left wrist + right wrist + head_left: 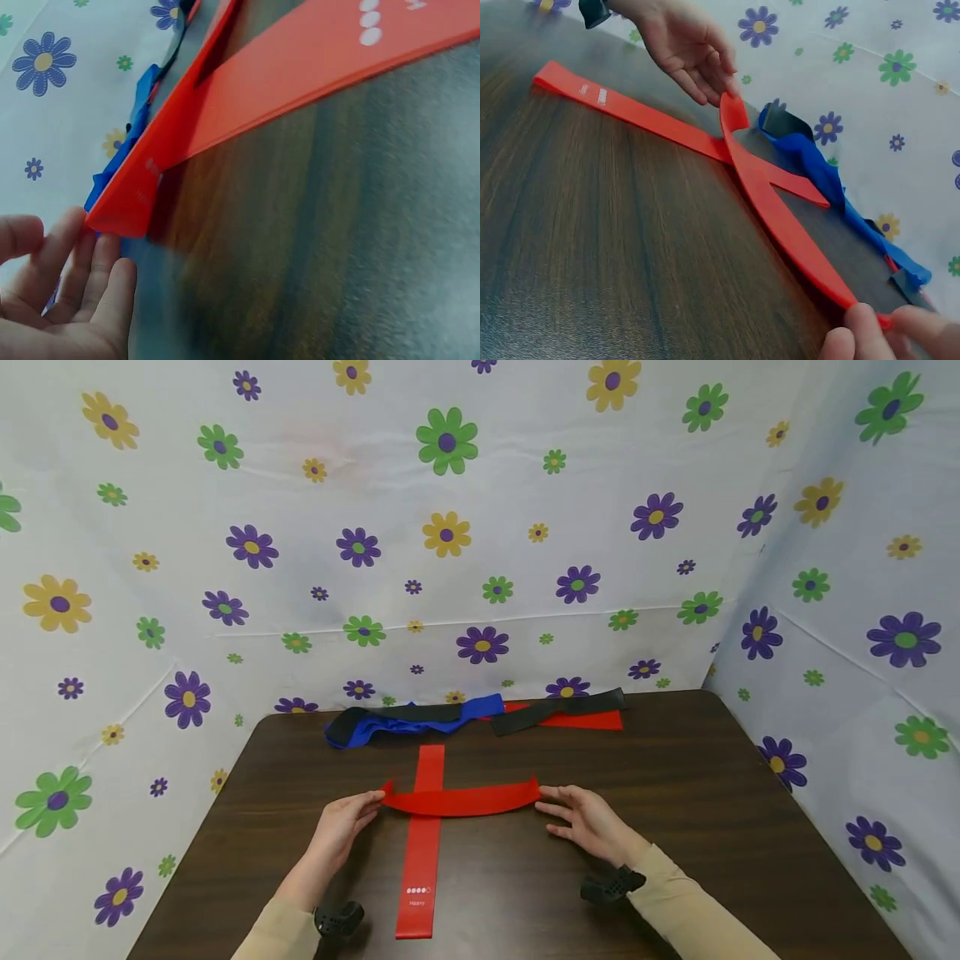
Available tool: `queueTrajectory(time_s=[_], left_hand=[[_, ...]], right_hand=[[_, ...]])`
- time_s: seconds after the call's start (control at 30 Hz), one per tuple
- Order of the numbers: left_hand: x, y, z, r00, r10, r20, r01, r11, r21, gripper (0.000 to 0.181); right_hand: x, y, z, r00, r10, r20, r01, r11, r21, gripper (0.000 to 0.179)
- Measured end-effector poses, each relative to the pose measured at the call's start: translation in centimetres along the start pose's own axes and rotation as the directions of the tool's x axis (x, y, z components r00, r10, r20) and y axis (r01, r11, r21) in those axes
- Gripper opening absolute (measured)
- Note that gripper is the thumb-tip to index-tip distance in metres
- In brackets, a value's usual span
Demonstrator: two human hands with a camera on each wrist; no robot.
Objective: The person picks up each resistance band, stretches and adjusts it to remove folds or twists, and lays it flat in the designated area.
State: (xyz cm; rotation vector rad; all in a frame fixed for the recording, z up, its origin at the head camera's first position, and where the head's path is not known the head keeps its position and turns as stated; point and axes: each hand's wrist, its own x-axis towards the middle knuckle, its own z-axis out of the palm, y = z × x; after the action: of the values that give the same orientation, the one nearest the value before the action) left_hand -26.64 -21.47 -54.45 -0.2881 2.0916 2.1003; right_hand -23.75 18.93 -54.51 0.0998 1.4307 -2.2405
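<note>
The left hand (343, 827) and the right hand (591, 823) hold a red band (465, 802) between them, over the middle of the desk (675, 768), its length running roughly along the rear edge. The left grip is narrow, fingertips on the band's left end; the right grip is narrow too, the band's other end pinched between fingertips. The strip sags gently in the middle, with both ends turned up. It crosses above the farther half of a flat red band (423, 860), which lies left of the desk's middle and points from the front edge toward the rear; I cannot tell whether the two touch at the crossing. The flat band's near end bears the word "Heavy" under a row of white dots. Along the rear edge, toward the left rear corner, lies a crumpled blue band (483, 707) with a black band (427, 712) over part of it. To its right, by the same edge, another black strip (558, 712) rests across a third red band (592, 721). A white cloth (525, 493) with purple, green and yellow flowers hangs behind the rear edge.
</note>
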Motion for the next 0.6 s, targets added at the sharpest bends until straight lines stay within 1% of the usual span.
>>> queueTrajectory(time_s=[0.03, 0.13, 0.2, 0.3, 0.37, 0.43, 0.53, 0.6], left_hand=[[0.0, -0.2, 0.0, 1.0, -0.002, -0.015, 0.003, 1.0, 0.01, 0.037], [0.0, -0.6, 0.0, 0.999, -0.008, -0.031, 0.009, 0.999, 0.041, 0.036], [0.0, -0.7, 0.0, 0.999, -0.007, -0.034, 0.009, 0.999, 0.053, 0.035], [0.0, -0.8, -0.2, 0.999, -0.015, -0.033, 0.017, 0.997, 0.077, 0.035], [0.0, -0.7, -0.3, 0.999, -0.025, -0.046, 0.028, 0.997, 0.073, 0.034], [0.2, -0.7, -0.5, 0.998, -0.04, -0.045, 0.043, 0.996, 0.084, 0.032], [0.6, -0.5, -0.9, 0.998, -0.056, -0.029, 0.059, 0.992, 0.113, 0.03], [1.0, -0.5, -1.1, 0.998, -0.069, -0.015, 0.07, 0.988, 0.134, 0.033]], right_hand=[[0.0, 0.0, -0.1, 1.0, 0.011, -0.016, -0.011, 1.0, -0.014, 0.051], [0.0, 0.0, -0.3, 0.999, 0.024, -0.046, -0.028, 0.996, -0.083, 0.055], [0.0, 0.0, -0.6, 0.999, 0.019, -0.048, -0.026, 0.989, -0.142, 0.061], [0.2, -0.1, -1.0, 0.999, 0.014, -0.04, -0.023, 0.97, -0.241, 0.065], [0.6, -0.1, -1.2, 0.999, 0.012, -0.048, -0.025, 0.958, -0.287, 0.065], [1.0, -0.2, -1.5, 0.998, 0.013, -0.069, -0.035, 0.945, -0.325, 0.062], [1.8, -0.2, -1.7, 0.993, 0.008, -0.117, -0.05, 0.934, -0.354, 0.058], [2.3, -0.1, -1.8, 0.99, -0.004, -0.142, -0.051, 0.923, -0.38, 0.055]])
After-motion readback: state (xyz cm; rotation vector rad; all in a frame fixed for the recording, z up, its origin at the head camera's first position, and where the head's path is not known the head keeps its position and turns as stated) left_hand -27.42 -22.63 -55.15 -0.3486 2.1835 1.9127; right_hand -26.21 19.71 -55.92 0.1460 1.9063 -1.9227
